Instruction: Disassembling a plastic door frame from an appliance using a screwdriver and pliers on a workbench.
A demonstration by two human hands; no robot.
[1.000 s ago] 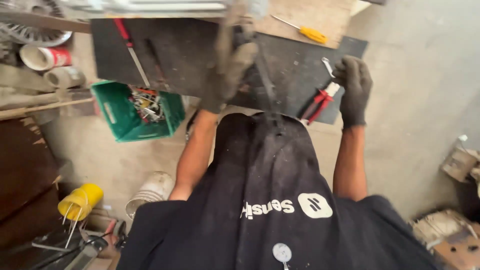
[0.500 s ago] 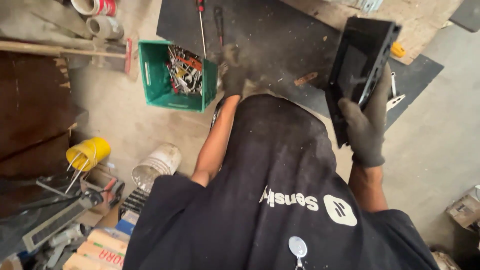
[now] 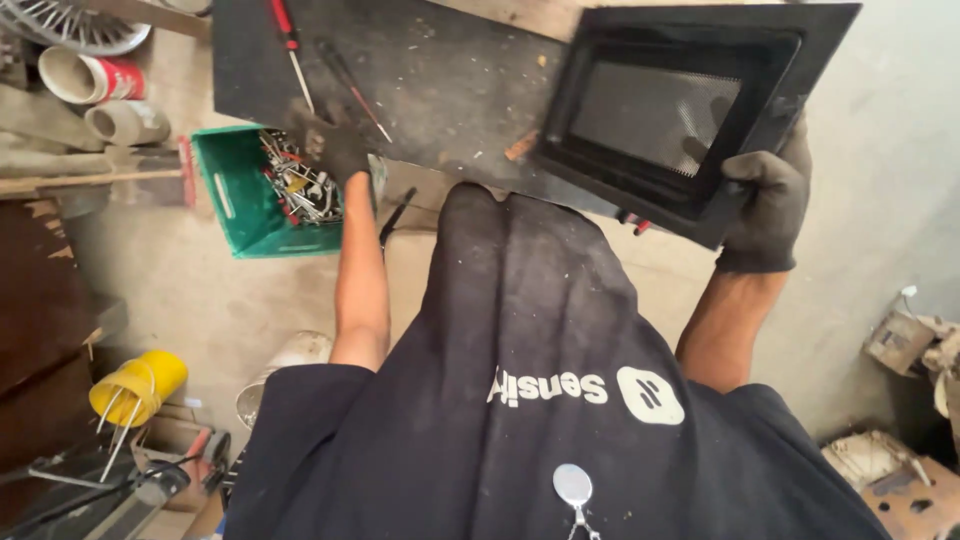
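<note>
- Landmark: the dark mat laid across the counter; all positions below are given relative to it.
- Right hand: gloved in black, off the mat's right end. Its fingers are closed around the lower right corner of a black rectangular frame, with fingertips curled over the frame's inner lip.
- Black rectangular frame: held tilted above the mat's right part, covering that end. Its recessed centre carries a fine grey mesh panel.
- Left hand: gloved in black, at the mat's near edge toward its left end. The view is blurred here; whether its fingers are open or closed on anything cannot be told.
- Green crate: on the floor just beyond the mat's near left corner, directly beside the left hand, filled with loose metal hardware.
- Red-handled screwdriver: lying on the mat's left part, above the left hand.
- Dark-handled screwdriver: lying on the mat just right of the red-handled one, near the left hand.
</note>
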